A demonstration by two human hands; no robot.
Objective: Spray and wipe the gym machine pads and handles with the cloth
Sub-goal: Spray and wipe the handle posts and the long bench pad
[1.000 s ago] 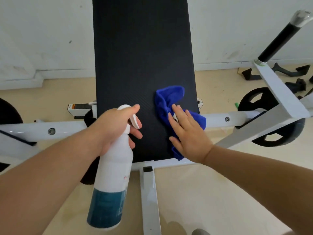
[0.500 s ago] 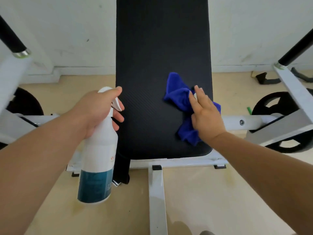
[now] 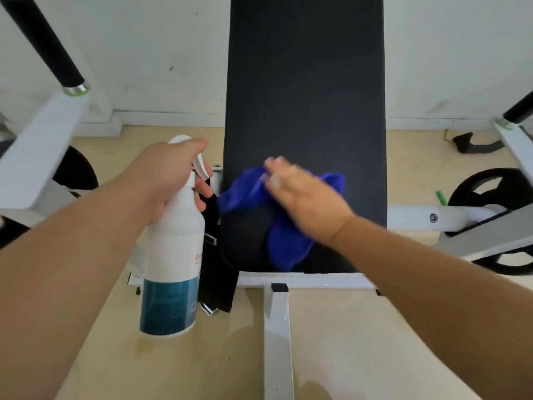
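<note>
A long black bench pad (image 3: 305, 90) runs up the middle of the view on a white frame. My right hand (image 3: 305, 197) lies flat on a crumpled blue cloth (image 3: 288, 249), pressing it against the pad's lower left part; the hand is blurred with motion. My left hand (image 3: 170, 177) grips the neck of a white spray bottle (image 3: 173, 255) with a teal label, a finger by the trigger, just left of the pad. Black handle grips stand at the upper left (image 3: 46, 44) and far right (image 3: 519, 108).
White frame arms (image 3: 37, 151) flank the bench on both sides, and a white beam (image 3: 278, 342) runs toward me on the beige floor. Black weight plates sit at the right (image 3: 496, 197) and left (image 3: 76, 168). A black strap (image 3: 216, 278) hangs at the pad's left corner.
My right hand has swept the blue cloth leftward across the lower pad, from the right edge toward the left edge. The view has shifted, so the bench sits further right.
</note>
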